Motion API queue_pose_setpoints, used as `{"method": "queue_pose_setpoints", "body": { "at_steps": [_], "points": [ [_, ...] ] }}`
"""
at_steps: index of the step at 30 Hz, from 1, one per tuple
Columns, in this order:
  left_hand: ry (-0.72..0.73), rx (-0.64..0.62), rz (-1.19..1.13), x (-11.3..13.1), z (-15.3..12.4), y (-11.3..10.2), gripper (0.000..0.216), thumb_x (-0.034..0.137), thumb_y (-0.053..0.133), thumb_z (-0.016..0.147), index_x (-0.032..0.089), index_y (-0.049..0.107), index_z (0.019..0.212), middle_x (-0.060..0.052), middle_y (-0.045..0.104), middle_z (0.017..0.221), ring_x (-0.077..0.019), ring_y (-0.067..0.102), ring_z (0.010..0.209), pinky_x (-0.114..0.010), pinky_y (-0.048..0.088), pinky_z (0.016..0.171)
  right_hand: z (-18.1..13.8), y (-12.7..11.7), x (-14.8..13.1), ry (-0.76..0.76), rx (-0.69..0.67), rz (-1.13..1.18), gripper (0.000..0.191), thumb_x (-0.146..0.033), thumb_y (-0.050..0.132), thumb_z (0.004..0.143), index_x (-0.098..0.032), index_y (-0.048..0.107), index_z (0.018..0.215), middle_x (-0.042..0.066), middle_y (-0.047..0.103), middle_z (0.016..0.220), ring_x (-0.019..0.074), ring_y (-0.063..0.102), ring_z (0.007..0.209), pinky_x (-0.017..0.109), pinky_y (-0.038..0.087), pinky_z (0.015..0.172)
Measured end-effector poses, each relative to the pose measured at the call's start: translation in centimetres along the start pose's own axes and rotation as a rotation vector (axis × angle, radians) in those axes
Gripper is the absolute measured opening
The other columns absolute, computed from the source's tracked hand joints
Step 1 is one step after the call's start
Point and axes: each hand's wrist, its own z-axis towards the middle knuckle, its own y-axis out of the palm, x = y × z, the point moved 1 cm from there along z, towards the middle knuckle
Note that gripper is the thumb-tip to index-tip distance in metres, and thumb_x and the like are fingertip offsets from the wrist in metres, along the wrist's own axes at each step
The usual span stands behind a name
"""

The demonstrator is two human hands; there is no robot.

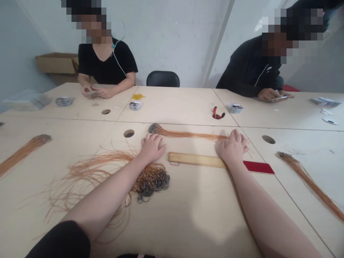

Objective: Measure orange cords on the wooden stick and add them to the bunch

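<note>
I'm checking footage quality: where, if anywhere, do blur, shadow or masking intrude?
Head view: the wire bundle turns soft near the right hand; head view: shadow lies on the table beside the right forearm; head view: the see-through container at far left looks smeared; head view: both co-workers' heads are pixelated.

No readable lettering, brands, numbers or signs on anything in view.

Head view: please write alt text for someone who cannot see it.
A person's left grip and right grip are at opposite ends of a straight bundle of orange strands. A tangled strand pile lies nearer, beside a yellow strip; two co-workers are across the table.
</note>
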Motion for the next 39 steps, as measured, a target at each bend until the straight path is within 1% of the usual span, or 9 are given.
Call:
{"method": "queue_pose_setpoints", "body": {
  "at_steps": [5, 9, 13, 16, 21, 23, 26, 35, 39],
  "points": [
    [0.043, 0.042, -0.010, 0.2, -0.1, -0.2, 0.027, 0.040, 0.045, 0.082, 0.020, 0.058, 0.096, -0.008, 0.055, 0.118, -0.0276, 0.036, 0.116, -0.045, 0.030, 0.092, -0.2, -0.4, -0.3, -0.013, 0.068, 0.020, 0.066, -0.026, 0.034, 0.077, -0.011, 0.020, 0.140, 0.017, 0.023, 0.143, 0.0376, 0.023, 0.124, 0.062, 0.026, 0.092],
    [0.064, 0.018, -0.007, 0.3, -0.1, -0.3, 0.025, 0.038, 0.046, 0.082, 0.021, 0.056, 0.097, -0.008, 0.059, 0.111, -0.0272, 0.039, 0.113, -0.044, 0.030, 0.089, -0.4, -1.0, -0.7, -0.021, 0.152, 0.067, 0.074, -0.024, 0.035, 0.074, -0.012, 0.009, 0.143, 0.016, 0.016, 0.146, 0.0388, 0.021, 0.124, 0.064, 0.024, 0.092],
    [0.034, 0.032, 0.000, 0.3, -0.1, -0.4, 0.025, 0.035, 0.048, 0.080, 0.020, 0.055, 0.098, -0.009, 0.059, 0.109, -0.0268, 0.041, 0.111, -0.042, 0.030, 0.088, -0.5, -1.4, -0.9, -0.033, 0.162, 0.098, 0.077, -0.023, 0.035, 0.074, -0.013, 0.003, 0.144, 0.016, 0.012, 0.147, 0.0397, 0.020, 0.125, 0.065, 0.024, 0.092],
    [0.014, 0.040, -0.003, 0.3, -0.1, -0.5, 0.020, 0.032, 0.047, 0.080, 0.021, 0.056, 0.095, -0.008, 0.060, 0.103, -0.0262, 0.044, 0.107, -0.041, 0.031, 0.086, -0.5, -1.4, -0.9, -0.032, 0.162, 0.094, 0.076, -0.024, 0.035, 0.074, -0.012, 0.006, 0.144, 0.016, 0.013, 0.147, 0.0401, 0.021, 0.125, 0.066, 0.025, 0.091],
    [-0.002, 0.109, 0.009, 0.0, 0.0, -0.3, 0.021, 0.028, 0.046, 0.081, 0.021, 0.058, 0.096, -0.008, 0.060, 0.100, -0.0261, 0.044, 0.104, -0.042, 0.031, 0.083, -0.4, -0.9, -0.6, -0.063, 0.198, 0.081, 0.076, -0.025, 0.037, 0.073, -0.011, 0.012, 0.143, 0.015, 0.017, 0.146, 0.0393, 0.023, 0.125, 0.064, 0.025, 0.094],
    [0.010, 0.114, 0.014, -0.2, 0.1, 0.0, 0.017, 0.028, 0.046, 0.081, 0.022, 0.060, 0.090, -0.007, 0.061, 0.097, -0.0264, 0.044, 0.104, -0.042, 0.031, 0.082, -0.3, -0.7, -0.5, -0.070, 0.206, 0.095, 0.078, -0.025, 0.039, 0.071, -0.012, 0.012, 0.143, 0.014, 0.018, 0.146, 0.0393, 0.023, 0.125, 0.065, 0.024, 0.094],
    [0.024, 0.097, 0.006, -0.5, 0.3, 0.3, 0.016, 0.027, 0.045, 0.082, 0.021, 0.059, 0.079, -0.007, 0.061, 0.093, -0.0260, 0.044, 0.102, -0.041, 0.032, 0.079, -0.2, -0.5, -0.4, -0.073, 0.219, 0.118, 0.079, -0.025, 0.040, 0.069, -0.013, 0.014, 0.143, 0.014, 0.019, 0.146, 0.0395, 0.024, 0.125, 0.066, 0.024, 0.093],
    [-0.068, 0.031, 0.021, -1.0, 0.5, 0.7, 0.016, 0.031, 0.046, 0.081, 0.019, 0.057, 0.078, -0.010, 0.060, 0.097, -0.0296, 0.043, 0.102, -0.043, 0.036, 0.076, -0.3, -0.7, -0.5, -0.073, 0.200, 0.127, 0.079, -0.026, 0.040, 0.069, -0.012, 0.012, 0.142, 0.015, 0.019, 0.146, 0.0395, 0.023, 0.124, 0.066, 0.025, 0.092],
    [-0.100, 0.016, -0.028, -1.0, 0.6, 0.3, 0.016, 0.030, 0.047, 0.081, 0.019, 0.058, 0.075, -0.010, 0.061, 0.098, -0.0296, 0.044, 0.102, -0.042, 0.037, 0.076, -0.2, -0.5, -0.4, -0.082, 0.201, 0.121, 0.079, -0.026, 0.041, 0.069, -0.010, 0.015, 0.142, 0.015, 0.019, 0.146, 0.0389, 0.023, 0.124, 0.064, 0.023, 0.095]
  ]
}}
